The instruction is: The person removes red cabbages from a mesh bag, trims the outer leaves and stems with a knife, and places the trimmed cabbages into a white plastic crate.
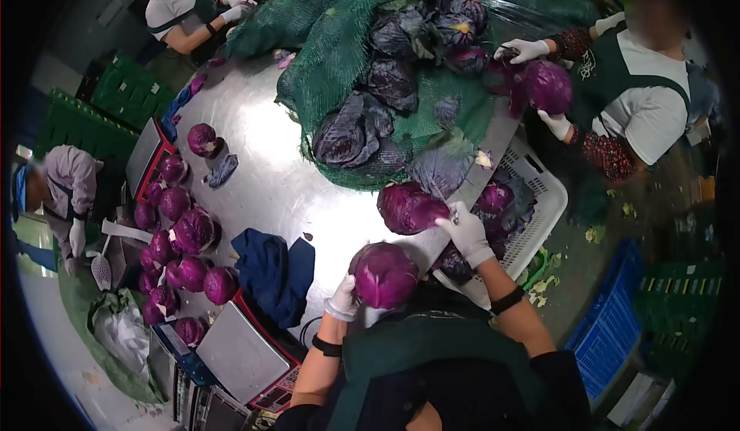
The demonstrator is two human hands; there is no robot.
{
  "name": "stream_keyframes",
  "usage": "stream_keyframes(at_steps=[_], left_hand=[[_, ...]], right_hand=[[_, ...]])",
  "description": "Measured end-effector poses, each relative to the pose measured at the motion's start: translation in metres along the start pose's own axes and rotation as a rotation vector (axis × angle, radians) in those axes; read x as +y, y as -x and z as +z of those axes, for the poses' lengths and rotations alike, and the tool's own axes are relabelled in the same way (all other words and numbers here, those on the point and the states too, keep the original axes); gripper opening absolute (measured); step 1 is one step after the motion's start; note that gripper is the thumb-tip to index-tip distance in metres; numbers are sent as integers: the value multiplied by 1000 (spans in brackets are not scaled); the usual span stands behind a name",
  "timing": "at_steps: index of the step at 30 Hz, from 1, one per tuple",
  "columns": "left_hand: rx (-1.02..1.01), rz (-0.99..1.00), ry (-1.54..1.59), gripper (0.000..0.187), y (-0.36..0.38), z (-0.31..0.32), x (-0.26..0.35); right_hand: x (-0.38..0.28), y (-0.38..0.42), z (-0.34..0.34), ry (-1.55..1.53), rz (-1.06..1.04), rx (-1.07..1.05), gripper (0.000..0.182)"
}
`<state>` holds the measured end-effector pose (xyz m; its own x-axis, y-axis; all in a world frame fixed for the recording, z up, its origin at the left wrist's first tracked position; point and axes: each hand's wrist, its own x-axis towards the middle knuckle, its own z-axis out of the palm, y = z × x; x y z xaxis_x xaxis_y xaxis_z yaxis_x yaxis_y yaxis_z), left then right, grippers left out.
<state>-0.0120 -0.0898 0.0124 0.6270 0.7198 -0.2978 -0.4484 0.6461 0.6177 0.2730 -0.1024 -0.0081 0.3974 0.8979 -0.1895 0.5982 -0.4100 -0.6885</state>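
Note:
My left hand (343,300), in a white glove, holds a round purple cabbage (385,275) from its left side, just above the near table edge. In a white glove too, my right hand (467,234) has its fingers closed at the right end of a second purple cabbage (406,207) with loose outer leaves; whether it grips a leaf or something thin is unclear. Behind that cabbage lies a large dark outer leaf (442,165). More dark cabbages (347,130) rest on the green mesh sack (327,69) spread over the metal table (258,130).
Peeled cabbages (193,231) cluster at the left beside scales (243,350) and a blue cloth (271,273). A white crate (546,192) with cabbages and leaves stands at the right. A co-worker (632,84) holds a cabbage at upper right; two other people stand left. Blue crate (609,315) lower right.

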Motion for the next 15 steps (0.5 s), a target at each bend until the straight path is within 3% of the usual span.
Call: stream_keyframes(at_steps=[1,3,5,6,7,9,11,12,13,15], left_hand=[[5,8,2,92,1,5,6],[112,180,-403,87,1,9,19],[166,223,-544,83,-4,5,19],[146,225,-528,82,-3,0,18],[130,226,-513,80,-3,1,19],[100,231,-453,76,2,-5,14],[0,-20,90,73,7,-26,1],[-218,-9,386,63,2,-2,4],[-221,-3,383,63,-1,3,-3],[127,93,-348,56,-7,7,-13]], right_hand=[[-14,6,-8,1,-8,-5,40],[-60,32,-29,-524,-473,-114,42],[-109,66,-38,-295,-638,-191,43],[-108,66,-33,-160,-675,-170,31],[-104,58,-24,-241,-773,-38,19],[-95,40,-23,-400,-493,-107,17],[-86,25,-25,-610,-48,-218,17],[-63,13,-12,-611,-38,-141,18],[-34,-2,1,-502,-226,29,17],[-24,1,-17,-199,-239,99,17]])
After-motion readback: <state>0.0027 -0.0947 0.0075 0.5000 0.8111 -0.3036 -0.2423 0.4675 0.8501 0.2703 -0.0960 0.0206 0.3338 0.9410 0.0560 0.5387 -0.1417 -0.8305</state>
